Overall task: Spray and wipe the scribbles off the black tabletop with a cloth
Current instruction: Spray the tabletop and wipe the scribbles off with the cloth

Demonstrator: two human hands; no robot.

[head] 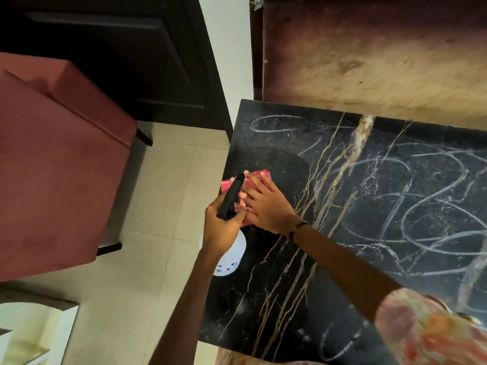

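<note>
The black marble tabletop (369,259) with gold veins carries white chalk scribbles (427,206) over its right half and far edge. At the table's left edge, my right hand (266,204) presses flat on a red cloth (259,176), fingers spread. My left hand (220,225) grips a spray bottle (232,255) by its black trigger head (232,196), just left of the cloth; the white bottle body hangs below my fist. A darker wiped patch surrounds the cloth.
A red upholstered chair (52,167) stands on the beige tile floor (147,233) to the left. A dark door (118,48) is behind it. A worn brown wall panel (369,54) runs along the table's far edge. A pale shelf (31,335) sits at lower left.
</note>
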